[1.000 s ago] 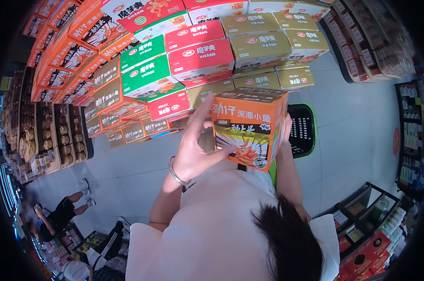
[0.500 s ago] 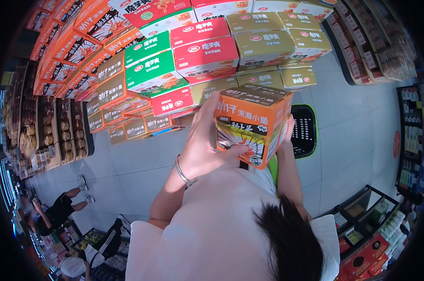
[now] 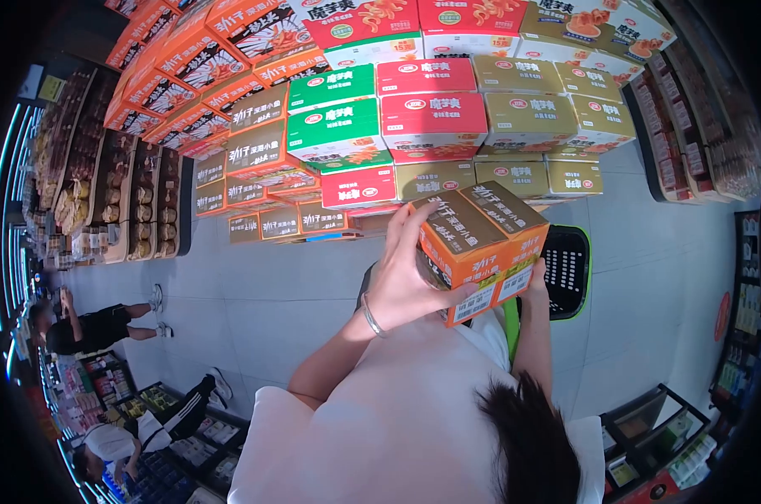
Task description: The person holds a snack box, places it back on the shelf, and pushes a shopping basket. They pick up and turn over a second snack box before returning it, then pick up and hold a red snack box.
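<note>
Both my hands hold an orange box with a brown top (image 3: 484,220) in front of my chest, tilted so that its top and a side with white label panels show. My left hand (image 3: 404,281), with a silver bangle at the wrist, grips the left side, thumb along the lower front and fingers at the top edge. My right hand (image 3: 535,281) is on the right side, its fingers partly hidden behind the box. Just beyond is a large stack of boxes: green (image 3: 334,128), red (image 3: 433,118), gold (image 3: 527,118) and orange (image 3: 200,59).
A black basket with a green rim (image 3: 568,273) is right of my right hand. Shelves of packaged goods (image 3: 115,197) stand at the left, more racks (image 3: 691,126) at the right. Two people (image 3: 103,326), (image 3: 136,441) are at the lower left. A low display (image 3: 658,428) is at the lower right.
The held box has turned: its top and labelled side now face me instead of the picture front. The stack and surroundings have shifted to the right in view.
</note>
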Demonstrator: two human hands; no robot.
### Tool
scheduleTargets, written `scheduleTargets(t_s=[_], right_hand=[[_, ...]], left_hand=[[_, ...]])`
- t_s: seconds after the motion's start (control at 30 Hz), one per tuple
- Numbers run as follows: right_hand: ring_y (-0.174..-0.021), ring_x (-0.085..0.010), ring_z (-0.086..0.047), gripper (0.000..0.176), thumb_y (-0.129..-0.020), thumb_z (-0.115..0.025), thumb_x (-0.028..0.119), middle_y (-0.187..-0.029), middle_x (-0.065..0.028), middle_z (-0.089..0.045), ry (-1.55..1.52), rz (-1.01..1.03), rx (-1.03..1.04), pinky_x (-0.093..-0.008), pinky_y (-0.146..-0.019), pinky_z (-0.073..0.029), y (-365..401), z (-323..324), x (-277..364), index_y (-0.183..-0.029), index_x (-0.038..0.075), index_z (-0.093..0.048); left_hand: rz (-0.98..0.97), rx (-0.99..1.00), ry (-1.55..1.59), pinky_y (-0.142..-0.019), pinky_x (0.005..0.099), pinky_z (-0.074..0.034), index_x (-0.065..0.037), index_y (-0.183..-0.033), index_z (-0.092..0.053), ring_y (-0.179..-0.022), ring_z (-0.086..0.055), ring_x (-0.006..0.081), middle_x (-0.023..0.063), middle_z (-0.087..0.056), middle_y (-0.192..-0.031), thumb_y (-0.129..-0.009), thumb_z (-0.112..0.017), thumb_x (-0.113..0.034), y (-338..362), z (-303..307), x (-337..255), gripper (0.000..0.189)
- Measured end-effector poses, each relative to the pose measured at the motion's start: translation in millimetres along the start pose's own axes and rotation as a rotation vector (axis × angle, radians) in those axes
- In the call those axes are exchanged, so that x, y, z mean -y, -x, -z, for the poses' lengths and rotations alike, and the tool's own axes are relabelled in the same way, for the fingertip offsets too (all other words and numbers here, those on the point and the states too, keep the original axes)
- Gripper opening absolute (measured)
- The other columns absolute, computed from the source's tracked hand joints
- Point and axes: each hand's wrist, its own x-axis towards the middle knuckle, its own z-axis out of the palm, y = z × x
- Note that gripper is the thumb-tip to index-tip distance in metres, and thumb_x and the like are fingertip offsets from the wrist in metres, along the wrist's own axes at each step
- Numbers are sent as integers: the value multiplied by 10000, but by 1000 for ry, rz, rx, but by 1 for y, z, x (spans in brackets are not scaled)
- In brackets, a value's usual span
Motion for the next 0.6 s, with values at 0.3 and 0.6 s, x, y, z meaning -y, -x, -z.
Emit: scheduleTargets(t_s=[0.3,0.6], right_hand=[[-1384,-305,-378,922,-952,-182,692,-1472,-203,-437,307,96,65,-436,-1178,-162,-43,-89,57,-1455,-61,-352],[-1346,-318,-412,790,-984,-292,588,-1427,-221,-479,351,84,95,-436,-1162,-205,-50,-96,53,-1438,-51,-386]], left_hand=[[-29,-293,95,-1104,430,-362,-51,-1415,-386,-1356,-388,288,182,-359,-1422,-530,-920,-255,52,93,-21,1053],[-297,-1433,-41,-1020,381,-472,-40,-1440,-307,-1220,-515,239,172,-477,-1328,-806,-783,-84,86,198,5,794]])
